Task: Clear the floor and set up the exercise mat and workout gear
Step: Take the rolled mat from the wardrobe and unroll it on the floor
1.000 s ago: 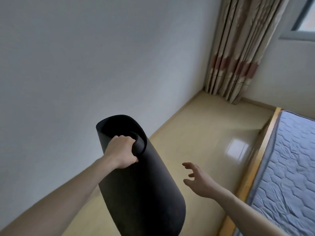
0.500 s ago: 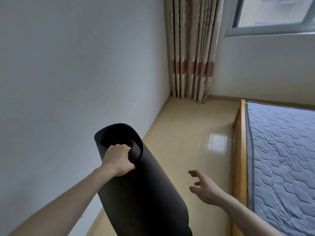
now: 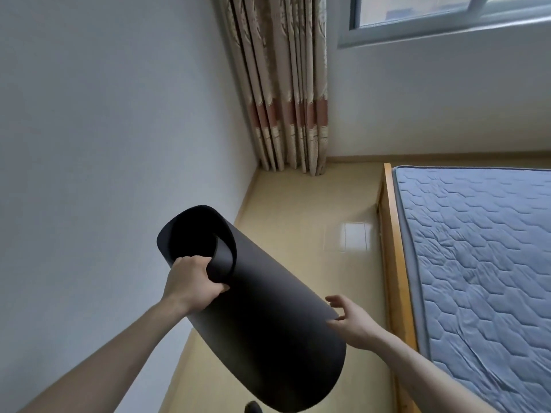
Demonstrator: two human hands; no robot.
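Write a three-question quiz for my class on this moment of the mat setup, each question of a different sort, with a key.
1. True or false: the black rolled mat lies flat and unrolled on the floor.
2. Which hand grips the mat's open end? A. left hand B. right hand C. both
3. Fill in: the floor strip runs between the white wall and the ____.

Key
1. False: it is rolled and held up in the air.
2. A: the right hand is open beside the roll.
3. Bed, with its wooden frame and blue quilted mattress.
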